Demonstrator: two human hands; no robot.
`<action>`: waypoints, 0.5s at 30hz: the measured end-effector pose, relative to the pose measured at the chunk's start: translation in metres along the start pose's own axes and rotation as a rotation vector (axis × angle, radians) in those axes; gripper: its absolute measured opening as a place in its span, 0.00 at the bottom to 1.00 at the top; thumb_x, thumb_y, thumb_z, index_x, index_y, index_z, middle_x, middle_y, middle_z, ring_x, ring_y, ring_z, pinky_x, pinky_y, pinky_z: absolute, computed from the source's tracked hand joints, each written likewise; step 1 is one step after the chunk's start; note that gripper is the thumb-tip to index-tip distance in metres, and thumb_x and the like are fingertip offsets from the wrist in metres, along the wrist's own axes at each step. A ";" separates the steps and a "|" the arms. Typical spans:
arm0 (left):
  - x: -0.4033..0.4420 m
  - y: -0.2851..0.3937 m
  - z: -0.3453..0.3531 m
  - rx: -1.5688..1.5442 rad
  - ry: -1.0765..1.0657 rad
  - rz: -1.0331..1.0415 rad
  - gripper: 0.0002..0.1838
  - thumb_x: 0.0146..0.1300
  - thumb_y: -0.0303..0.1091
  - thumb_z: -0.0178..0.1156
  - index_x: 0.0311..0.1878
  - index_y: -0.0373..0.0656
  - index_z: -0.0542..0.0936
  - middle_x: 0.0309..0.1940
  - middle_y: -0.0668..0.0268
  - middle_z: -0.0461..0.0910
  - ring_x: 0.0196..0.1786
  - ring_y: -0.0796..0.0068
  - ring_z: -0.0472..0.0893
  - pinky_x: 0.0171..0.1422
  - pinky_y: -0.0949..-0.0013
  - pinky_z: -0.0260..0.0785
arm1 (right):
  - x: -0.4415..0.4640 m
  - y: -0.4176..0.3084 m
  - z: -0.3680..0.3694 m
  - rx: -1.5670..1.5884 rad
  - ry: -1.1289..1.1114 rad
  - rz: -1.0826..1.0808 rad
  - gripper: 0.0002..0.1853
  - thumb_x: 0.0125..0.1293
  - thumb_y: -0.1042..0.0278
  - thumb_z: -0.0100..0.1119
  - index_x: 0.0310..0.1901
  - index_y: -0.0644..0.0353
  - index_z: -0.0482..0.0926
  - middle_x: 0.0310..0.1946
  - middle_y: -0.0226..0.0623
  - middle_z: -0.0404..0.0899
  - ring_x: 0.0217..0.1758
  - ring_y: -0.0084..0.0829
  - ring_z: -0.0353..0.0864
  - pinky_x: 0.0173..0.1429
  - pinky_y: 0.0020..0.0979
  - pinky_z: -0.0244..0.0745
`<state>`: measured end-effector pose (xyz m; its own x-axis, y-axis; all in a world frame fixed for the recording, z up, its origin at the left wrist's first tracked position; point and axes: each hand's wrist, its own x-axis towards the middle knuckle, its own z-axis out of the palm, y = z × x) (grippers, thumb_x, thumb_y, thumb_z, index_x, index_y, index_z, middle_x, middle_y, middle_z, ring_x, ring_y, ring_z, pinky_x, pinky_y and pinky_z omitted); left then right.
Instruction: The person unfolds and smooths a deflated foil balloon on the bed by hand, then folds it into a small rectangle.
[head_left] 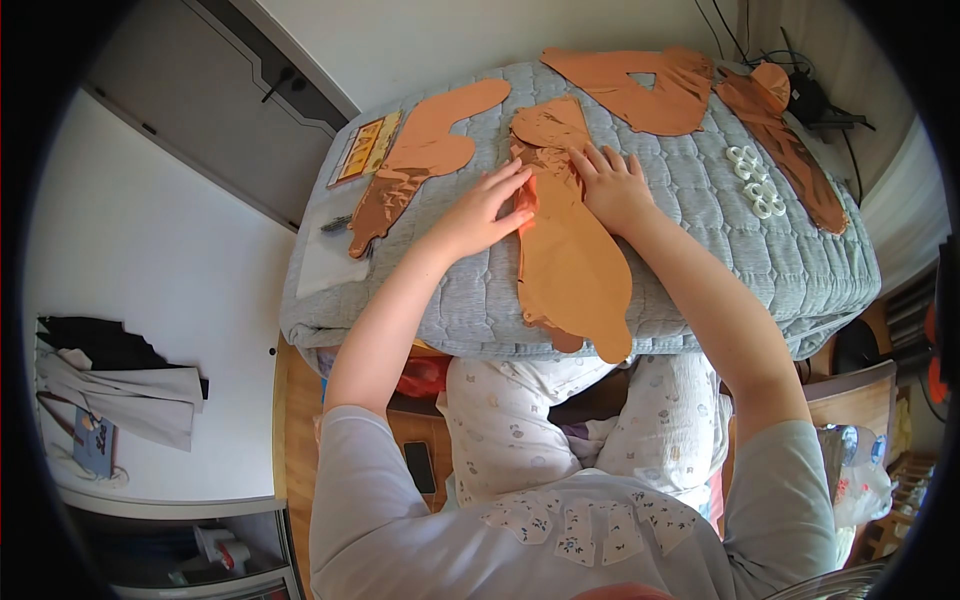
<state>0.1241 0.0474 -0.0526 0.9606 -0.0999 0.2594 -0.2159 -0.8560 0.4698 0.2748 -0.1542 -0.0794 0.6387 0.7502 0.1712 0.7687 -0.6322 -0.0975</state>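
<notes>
A flat, copper-orange foil balloon (575, 260) lies lengthwise on the bed in front of me, its rounded lower end hanging past the near edge. My left hand (482, 212) is at its left side, with thumb and fingers around a raised, creased fold of foil. Across from it, my right hand (615, 188) rests on the balloon's right edge, palm down and fingers spread. Wrinkled, shiny foil shows between the hands. To the left is another flat foil balloon (425, 140) with a curved shape, its lower end crinkled.
A foil balloon with a small opening (610, 85) lies at the back. A long foil balloon (785, 150) is at the right, beside white rings (757, 182). At the left are a printed packet (366, 148) and a clear plastic sheet (325, 260). A phone (420, 467) is below.
</notes>
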 end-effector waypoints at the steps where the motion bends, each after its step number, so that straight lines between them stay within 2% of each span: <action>1: -0.001 -0.008 0.003 0.164 -0.052 -0.014 0.42 0.74 0.54 0.60 0.81 0.38 0.61 0.82 0.49 0.58 0.85 0.56 0.57 0.87 0.53 0.50 | 0.001 0.000 0.002 -0.007 0.012 -0.003 0.34 0.78 0.56 0.45 0.83 0.46 0.54 0.83 0.38 0.56 0.86 0.46 0.53 0.84 0.59 0.48; 2: 0.000 -0.009 0.002 0.165 -0.050 -0.013 0.42 0.74 0.54 0.60 0.81 0.38 0.61 0.82 0.49 0.58 0.85 0.56 0.57 0.87 0.53 0.50 | 0.001 0.000 0.002 -0.008 0.014 -0.004 0.34 0.78 0.56 0.45 0.83 0.46 0.54 0.83 0.38 0.56 0.86 0.46 0.53 0.84 0.59 0.48; 4: 0.004 -0.008 0.006 0.315 -0.186 -0.034 0.45 0.75 0.56 0.57 0.84 0.40 0.54 0.86 0.53 0.48 0.88 0.57 0.47 0.89 0.54 0.42 | 0.002 0.001 0.004 -0.020 0.016 -0.005 0.33 0.78 0.56 0.45 0.83 0.46 0.55 0.83 0.38 0.57 0.85 0.46 0.54 0.84 0.59 0.49; 5: 0.006 -0.009 0.007 0.314 -0.186 -0.031 0.45 0.75 0.56 0.57 0.84 0.40 0.54 0.86 0.53 0.48 0.88 0.57 0.47 0.89 0.54 0.42 | 0.003 0.002 0.005 -0.021 0.016 -0.002 0.33 0.78 0.56 0.45 0.83 0.46 0.55 0.83 0.38 0.57 0.85 0.46 0.54 0.84 0.59 0.49; 7: 0.009 -0.010 0.011 0.388 -0.217 -0.044 0.48 0.75 0.63 0.53 0.84 0.39 0.53 0.86 0.52 0.48 0.88 0.57 0.46 0.90 0.53 0.38 | 0.003 0.003 0.008 -0.045 0.042 -0.014 0.33 0.78 0.55 0.45 0.83 0.46 0.55 0.83 0.38 0.57 0.85 0.45 0.56 0.84 0.59 0.50; 15: 0.013 0.000 0.011 0.500 -0.269 -0.093 0.54 0.71 0.72 0.52 0.84 0.39 0.52 0.85 0.50 0.49 0.87 0.55 0.48 0.89 0.52 0.40 | 0.010 0.008 0.017 -0.084 0.036 -0.022 0.33 0.79 0.54 0.46 0.83 0.45 0.55 0.83 0.38 0.57 0.85 0.44 0.56 0.84 0.58 0.51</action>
<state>0.1383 0.0402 -0.0586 0.9965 -0.0819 -0.0184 -0.0818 -0.9966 0.0071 0.2878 -0.1486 -0.0953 0.6189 0.7576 0.2076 0.7758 -0.6309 -0.0107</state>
